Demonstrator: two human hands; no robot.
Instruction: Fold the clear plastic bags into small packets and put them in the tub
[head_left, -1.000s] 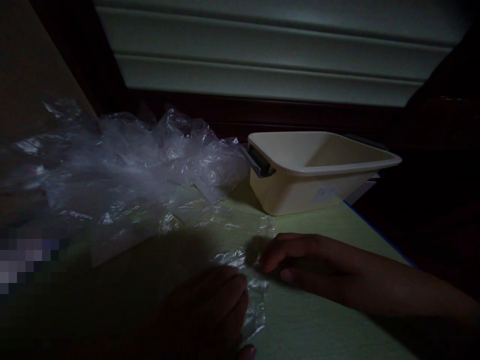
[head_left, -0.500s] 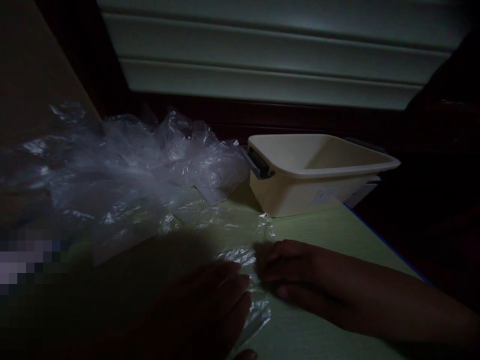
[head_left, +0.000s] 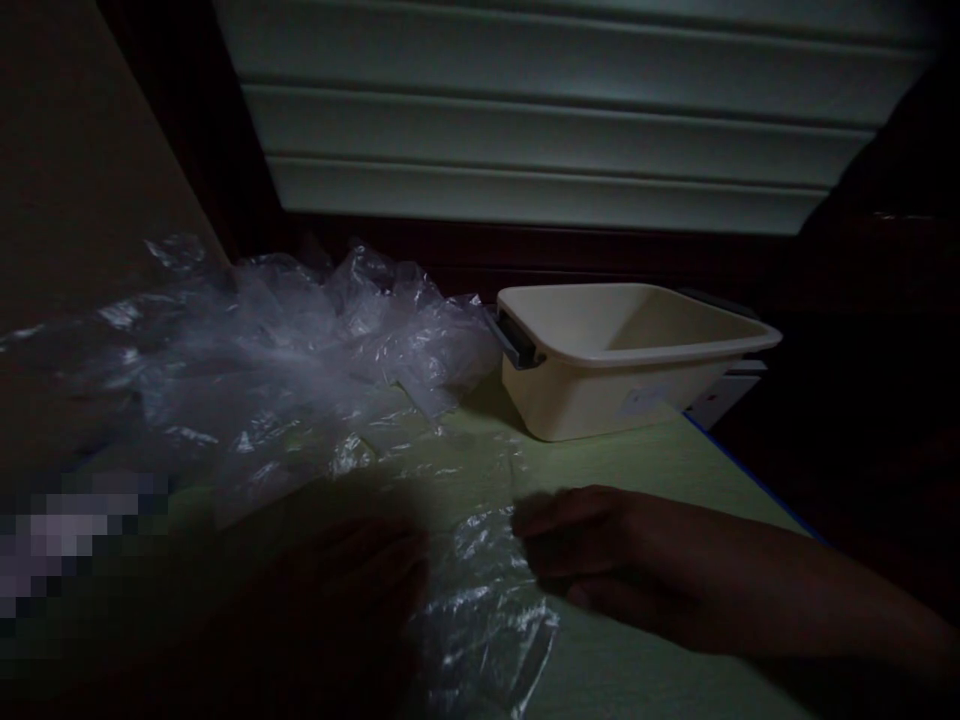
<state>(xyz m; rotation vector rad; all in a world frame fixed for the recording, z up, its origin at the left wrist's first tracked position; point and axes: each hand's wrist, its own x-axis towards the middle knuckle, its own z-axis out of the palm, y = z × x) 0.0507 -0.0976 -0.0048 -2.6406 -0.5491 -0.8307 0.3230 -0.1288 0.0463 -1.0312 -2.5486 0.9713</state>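
Observation:
A clear plastic bag (head_left: pixel 480 620), thin and wrinkled, lies on the pale green tabletop (head_left: pixel 630 650) between my two hands. My right hand (head_left: pixel 622 550) reaches in from the right with its fingers stretched out, their tips touching the bag's right edge. To the left, in deep shadow, my left hand (head_left: pixel 360 580) rests low with its fingers extended beside the bag. Whether its fingertips press on the plastic is too dark to tell. Behind it spreads a large heap of crumpled clear plastic bags (head_left: pixel 300 350).
A cream plastic bin (head_left: pixel 592 395) with dark handles stands at the back right, close to the table's blue edge (head_left: pixel 742 475). Pale slatted panels (head_left: pixel 540 130) rise behind. A white object (head_left: pixel 724 395) shows past the table edge beside the bin.
My left hand has moved left, away from my right hand, and more of the bag between them shows spread out. My right hand has barely moved. The view has tilted slightly.

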